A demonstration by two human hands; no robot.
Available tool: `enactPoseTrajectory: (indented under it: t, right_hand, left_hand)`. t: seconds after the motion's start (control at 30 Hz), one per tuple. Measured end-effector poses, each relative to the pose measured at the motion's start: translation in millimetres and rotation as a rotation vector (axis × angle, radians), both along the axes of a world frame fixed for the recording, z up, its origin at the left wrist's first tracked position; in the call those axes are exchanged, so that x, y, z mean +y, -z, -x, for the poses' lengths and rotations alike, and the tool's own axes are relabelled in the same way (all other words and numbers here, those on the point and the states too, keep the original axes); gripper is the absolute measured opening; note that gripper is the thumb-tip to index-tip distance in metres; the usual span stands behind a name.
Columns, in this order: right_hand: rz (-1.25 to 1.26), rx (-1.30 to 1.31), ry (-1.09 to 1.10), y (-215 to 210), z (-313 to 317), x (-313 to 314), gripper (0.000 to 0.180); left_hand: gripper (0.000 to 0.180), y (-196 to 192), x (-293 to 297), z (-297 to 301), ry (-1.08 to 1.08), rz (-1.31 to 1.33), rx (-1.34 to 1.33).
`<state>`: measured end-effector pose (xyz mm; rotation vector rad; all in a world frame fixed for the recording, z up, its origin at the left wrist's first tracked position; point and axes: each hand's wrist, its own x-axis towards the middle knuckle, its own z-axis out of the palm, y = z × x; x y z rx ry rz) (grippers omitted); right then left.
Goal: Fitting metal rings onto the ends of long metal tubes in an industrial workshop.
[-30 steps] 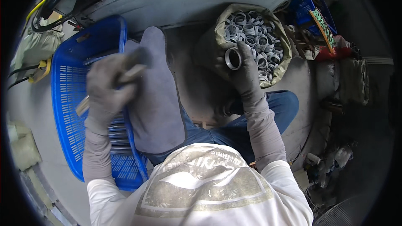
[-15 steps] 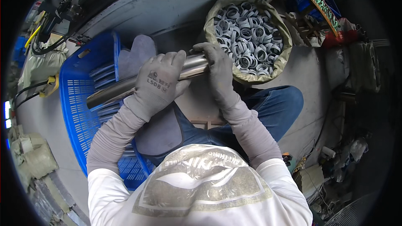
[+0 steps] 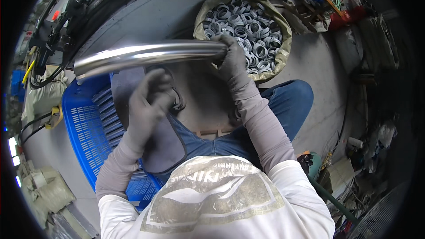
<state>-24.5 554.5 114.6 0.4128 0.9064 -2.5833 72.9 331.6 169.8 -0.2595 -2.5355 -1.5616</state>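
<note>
A long, shiny metal tube (image 3: 146, 54) spans the upper left, roughly level across the view; blur hides whether it is one tube or more side by side. My right hand (image 3: 232, 57), in a grey glove, is closed round its right end. Below the tube, my gloved left hand (image 3: 150, 102) is apart from it, blurred, its thumb and fingers spread with nothing visible between them. Under the tube's left end stands a blue plastic basket (image 3: 84, 128) with several metal tubes (image 3: 108, 110) lying in it. A grey pad (image 3: 164, 150) lies over the basket's right side and my leg.
A woven sack (image 3: 285, 51) full of grey rings (image 3: 254, 28) stands ahead, just beyond my right hand. Machinery with black hoses (image 3: 53, 55) is at the far left. My bent knee (image 3: 296, 99) is on the right. Bags and scraps (image 3: 376, 137) line the right side.
My left hand has let go of the tube and moved back and left. The tube's left end has swung up and away from over the basket, still held by my right hand.
</note>
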Motion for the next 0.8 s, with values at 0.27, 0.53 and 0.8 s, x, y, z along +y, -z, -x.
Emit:
enactPoseTrajectory:
  t: [0.27,0.53,0.8]
  right_hand:
    - [-0.811,0.429,0.097,82,100,9,0.05]
    - [-1.769,0.757,-0.359,151,147,1,0.072]
    - [-1.593,0.716,-0.441,83,130,2,0.062]
  left_hand:
    - [0.041,-34,-66,69,-0.186,0.089,0.667]
    - [0.064,-72,-31,40,-0.101,0.634,0.14]
    - [0.065,-4,-24,19,-0.036,0.904,0.067]
